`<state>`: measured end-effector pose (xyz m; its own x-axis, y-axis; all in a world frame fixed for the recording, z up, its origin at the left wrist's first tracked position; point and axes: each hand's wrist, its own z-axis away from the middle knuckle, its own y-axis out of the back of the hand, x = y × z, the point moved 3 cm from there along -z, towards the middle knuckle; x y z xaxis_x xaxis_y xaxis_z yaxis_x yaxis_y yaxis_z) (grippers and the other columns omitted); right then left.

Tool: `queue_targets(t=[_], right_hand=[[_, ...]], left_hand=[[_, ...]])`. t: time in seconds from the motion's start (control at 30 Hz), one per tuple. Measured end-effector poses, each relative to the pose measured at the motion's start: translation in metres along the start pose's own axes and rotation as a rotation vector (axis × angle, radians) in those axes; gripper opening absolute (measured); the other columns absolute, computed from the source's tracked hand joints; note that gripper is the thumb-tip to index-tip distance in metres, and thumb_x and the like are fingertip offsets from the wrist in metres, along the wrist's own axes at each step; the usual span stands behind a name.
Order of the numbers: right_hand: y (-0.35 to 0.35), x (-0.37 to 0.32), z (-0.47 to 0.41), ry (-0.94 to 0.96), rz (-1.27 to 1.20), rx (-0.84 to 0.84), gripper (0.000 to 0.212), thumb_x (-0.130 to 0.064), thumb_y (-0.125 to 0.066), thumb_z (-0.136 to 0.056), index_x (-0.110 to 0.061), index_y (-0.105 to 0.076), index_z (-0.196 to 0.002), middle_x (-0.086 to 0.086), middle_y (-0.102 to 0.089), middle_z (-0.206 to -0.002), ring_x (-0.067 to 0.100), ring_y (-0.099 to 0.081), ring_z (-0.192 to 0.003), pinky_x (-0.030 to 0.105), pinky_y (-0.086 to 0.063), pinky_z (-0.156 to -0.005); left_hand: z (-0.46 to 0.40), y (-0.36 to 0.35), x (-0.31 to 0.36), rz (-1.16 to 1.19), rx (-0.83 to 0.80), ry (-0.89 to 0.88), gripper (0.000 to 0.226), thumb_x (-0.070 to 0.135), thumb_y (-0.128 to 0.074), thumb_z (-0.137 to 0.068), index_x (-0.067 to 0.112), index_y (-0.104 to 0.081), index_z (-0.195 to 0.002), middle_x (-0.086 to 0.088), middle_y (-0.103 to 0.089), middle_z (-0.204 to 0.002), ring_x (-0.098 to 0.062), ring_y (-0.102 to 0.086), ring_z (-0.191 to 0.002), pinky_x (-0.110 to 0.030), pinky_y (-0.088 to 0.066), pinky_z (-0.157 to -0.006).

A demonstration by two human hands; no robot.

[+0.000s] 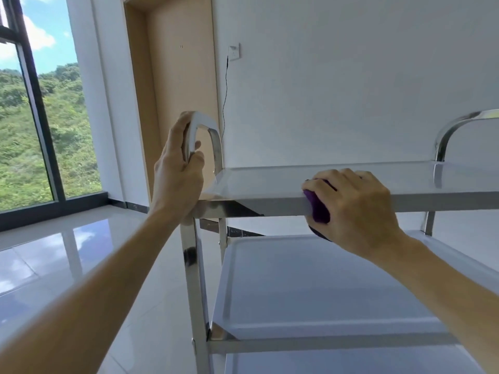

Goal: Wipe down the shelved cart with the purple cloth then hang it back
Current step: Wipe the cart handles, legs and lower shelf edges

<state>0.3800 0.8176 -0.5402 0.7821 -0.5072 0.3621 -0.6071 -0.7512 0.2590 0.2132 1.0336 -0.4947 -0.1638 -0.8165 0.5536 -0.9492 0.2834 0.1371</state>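
Your left hand (179, 168) curls around the steel cart's (351, 202) looped handle (201, 130), likely to steady it, while your right hand (351, 209) grips the bunched purple cloth (318, 206) against the top shelf's front edge, wiping it.

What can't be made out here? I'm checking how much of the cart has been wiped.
Head view only:
- purple cloth: mostly hidden under the right hand.
- cart right side: cut off by the frame edge.
- Lowest shelf: cut off at the bottom edge.
- Handle: partly covered by the left hand.
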Motion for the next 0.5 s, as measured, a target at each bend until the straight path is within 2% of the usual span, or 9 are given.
queue_targets(t=[0.07, 0.13, 0.27, 0.37, 0.43, 0.5], right_hand=[[0.002, 0.002, 0.000, -0.020, 0.015, -0.031, 0.025, -0.028, -0.051, -0.084, -0.017, -0.067, -0.099, 0.002, -0.067, -0.097, 0.030, -0.063, -0.081, 0.042, -0.046, -0.072], [0.000, -0.017, -0.011, -0.015, 0.033, -0.082, 0.024, -0.029, -0.056, -0.080, -0.017, -0.066, -0.098, 0.004, -0.067, -0.097, 0.031, -0.062, -0.082, 0.042, -0.045, -0.073], [-0.015, -0.078, -0.040, 0.060, 0.010, -0.162, 0.030, -0.033, -0.066, -0.081, -0.016, -0.064, -0.106, 0.006, -0.067, -0.103, 0.030, -0.062, -0.086, 0.043, -0.047, -0.077], [-0.019, -0.090, -0.048, 0.117, -0.028, -0.164, 0.039, -0.036, -0.072, -0.078, -0.016, -0.062, -0.109, 0.008, -0.067, -0.107, 0.029, -0.063, -0.087, 0.041, -0.048, -0.074], [-0.019, -0.071, -0.040, 0.149, -0.044, -0.160, 0.039, -0.037, -0.066, -0.080, -0.018, -0.061, -0.114, 0.005, -0.066, -0.109, 0.028, -0.062, -0.088, 0.040, -0.046, -0.073], [-0.017, -0.035, -0.025, 0.139, -0.041, -0.128, 0.032, -0.034, -0.059, -0.083, -0.021, -0.062, -0.113, 0.001, -0.066, -0.108, 0.028, -0.062, -0.087, 0.040, -0.047, -0.073]], left_hand=[[0.001, -0.001, 0.002, 0.013, 0.000, 0.003, 0.059, 0.010, -0.044, -0.098, 0.053, -0.035, -0.137, 0.011, -0.055, -0.137, 0.017, -0.054, -0.107, -0.037, -0.053, -0.094], [0.002, -0.001, 0.003, 0.003, 0.009, -0.001, 0.058, 0.010, -0.043, -0.098, 0.052, -0.036, -0.137, 0.010, -0.056, -0.137, 0.016, -0.055, -0.103, -0.035, -0.053, -0.090], [-0.002, 0.000, 0.000, -0.024, 0.007, -0.016, 0.054, 0.012, -0.044, -0.099, 0.050, -0.036, -0.138, 0.007, -0.057, -0.133, 0.016, -0.058, -0.086, -0.009, -0.046, -0.067], [-0.006, 0.004, -0.005, -0.057, 0.001, -0.036, 0.052, 0.012, -0.045, -0.100, 0.044, -0.036, -0.139, 0.007, -0.058, -0.130, 0.012, -0.059, -0.097, 0.000, -0.041, -0.065], [-0.009, 0.007, -0.010, -0.094, -0.021, -0.042, 0.052, 0.014, -0.046, -0.100, 0.045, -0.034, -0.140, 0.008, -0.059, -0.127, 0.001, -0.061, -0.104, -0.006, -0.043, -0.067], [-0.013, 0.011, -0.016, -0.123, -0.032, -0.032, 0.052, 0.018, -0.047, -0.100, 0.050, -0.032, -0.138, 0.009, -0.060, -0.118, -0.002, -0.061, -0.092, -0.017, -0.042, -0.064]])
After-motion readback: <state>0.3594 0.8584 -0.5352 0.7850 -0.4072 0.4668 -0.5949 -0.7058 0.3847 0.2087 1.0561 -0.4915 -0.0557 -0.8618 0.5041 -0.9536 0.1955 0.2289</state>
